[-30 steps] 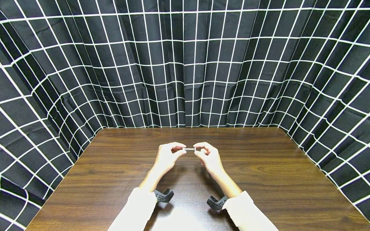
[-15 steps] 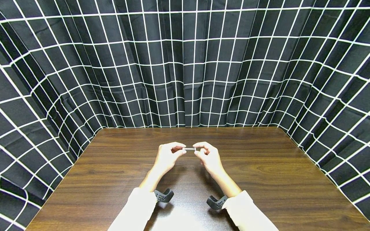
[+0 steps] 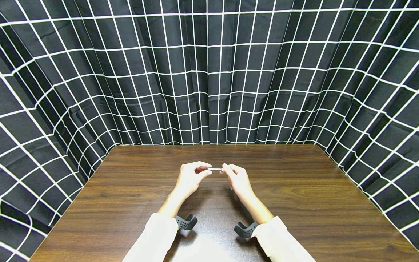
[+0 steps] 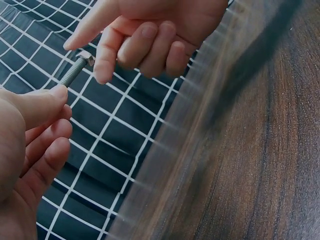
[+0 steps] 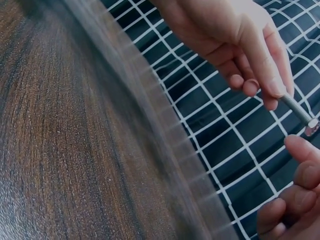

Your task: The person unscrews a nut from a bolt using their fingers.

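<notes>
A metal bolt (image 4: 74, 72) with a threaded shank is held above the table, its wider, angular end (image 5: 312, 126) pointing toward my right hand. My left hand (image 3: 189, 178) pinches the opposite end of the shank between thumb and fingertips. My right hand (image 3: 239, 180) is at the wide end, with its extended thumb and index finger (image 4: 104, 62) spread on either side of it. In the right wrist view a gap shows between one right fingertip (image 5: 295, 145) and the bolt. The other right fingers are curled in toward the palm.
Beneath the hands lies a brown wood-grain table (image 3: 147, 182). A black curtain with a white grid (image 3: 209, 91) surrounds its back and sides. Both forearms wear light sleeves, with dark wrist mounts (image 3: 186, 222) at the cuffs.
My right thumb and index finger have shifted their position around the bolt's wide end, the hand turning slightly. My left hand keeps its pinch and has hardly moved.
</notes>
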Demonstrator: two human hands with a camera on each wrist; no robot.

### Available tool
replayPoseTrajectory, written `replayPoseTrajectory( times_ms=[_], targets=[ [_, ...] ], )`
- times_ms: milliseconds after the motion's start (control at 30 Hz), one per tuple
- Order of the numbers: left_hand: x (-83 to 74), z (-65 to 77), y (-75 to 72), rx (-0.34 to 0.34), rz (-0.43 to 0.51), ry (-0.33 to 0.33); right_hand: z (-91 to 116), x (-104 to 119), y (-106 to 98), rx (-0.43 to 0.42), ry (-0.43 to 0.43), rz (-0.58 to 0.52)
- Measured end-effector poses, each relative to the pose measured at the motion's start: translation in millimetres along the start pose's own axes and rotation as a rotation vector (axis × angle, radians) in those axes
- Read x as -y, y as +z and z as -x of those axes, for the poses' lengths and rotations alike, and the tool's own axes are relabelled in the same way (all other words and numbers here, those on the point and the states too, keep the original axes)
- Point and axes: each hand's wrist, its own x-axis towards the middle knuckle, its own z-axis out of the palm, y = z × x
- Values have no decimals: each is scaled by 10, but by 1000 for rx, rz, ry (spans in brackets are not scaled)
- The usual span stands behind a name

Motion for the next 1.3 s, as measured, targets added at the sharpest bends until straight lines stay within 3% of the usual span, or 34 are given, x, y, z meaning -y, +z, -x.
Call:
replayPoseTrajectory(
  times_ms=[233, 1100, 1300],
  targets=[
    [-41, 1, 0, 8, 1, -7, 9, 10, -5, 8, 9, 47],
    [3, -5, -6, 2, -19, -26, -22, -26, -7, 22, -19, -62],
    [-1, -4, -14, 4, -23, -27, -78, -176, -20, 32, -53, -109]
  ],
)
